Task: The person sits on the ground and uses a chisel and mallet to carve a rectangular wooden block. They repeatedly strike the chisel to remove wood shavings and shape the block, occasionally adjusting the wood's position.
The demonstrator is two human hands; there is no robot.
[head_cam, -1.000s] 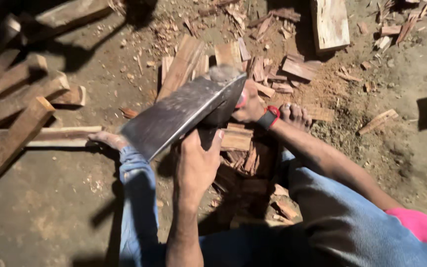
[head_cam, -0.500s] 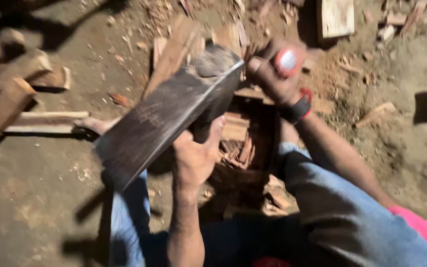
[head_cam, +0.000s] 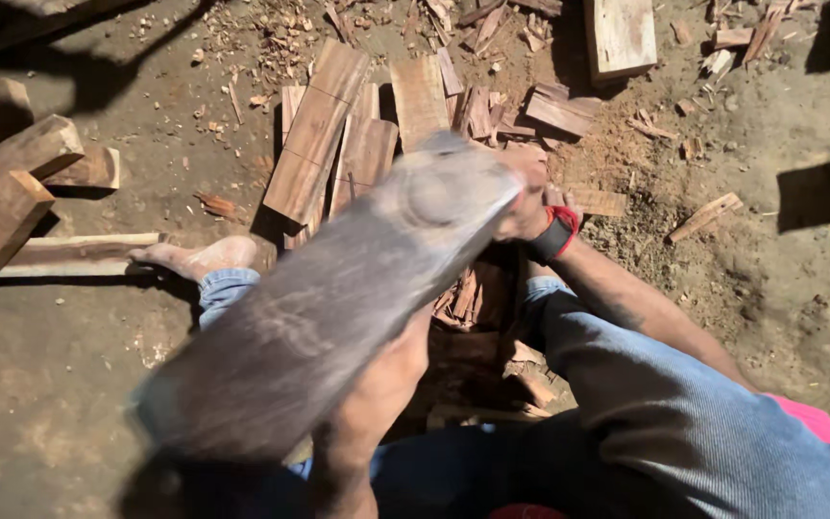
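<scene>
The right hand point(head_cam: 530, 207) is raised over the middle of the ground point(head_cam: 69, 384), its forearm running up from the lower right edge with a red and black band point(head_cam: 559, 234) on the wrist. It sits at the narrow end of the blade, and its fingers are hidden behind the metal and blurred, so I cannot tell how they are set. The left arm rises from the bottom edge under the blade; the left hand point(head_cam: 405, 351) is mostly covered by the metal, and whether its fingers are spread or closed cannot be told.

The big blade point(head_cam: 338, 298) is a long, broad, dull grey slab of metal, smeared by motion. It slants from the lower left, where it is widest, up to the centre, just below the planks.

Under it lies a small heap of reddish split wood point(head_cam: 473, 298) between the person's legs, which are in blue jeans. A bare foot point(head_cam: 194, 258) rests to the left, touching a pale plank point(head_cam: 79, 252). Flat reddish planks point(head_cam: 324, 135) lie side by side near the top edge, thick beams point(head_cam: 12, 159) lie at the left edge, and a pale board point(head_cam: 622, 34) sits at the top right. Chips and splinters litter the dirt. The blade blocks most of the heap and both hands.
</scene>
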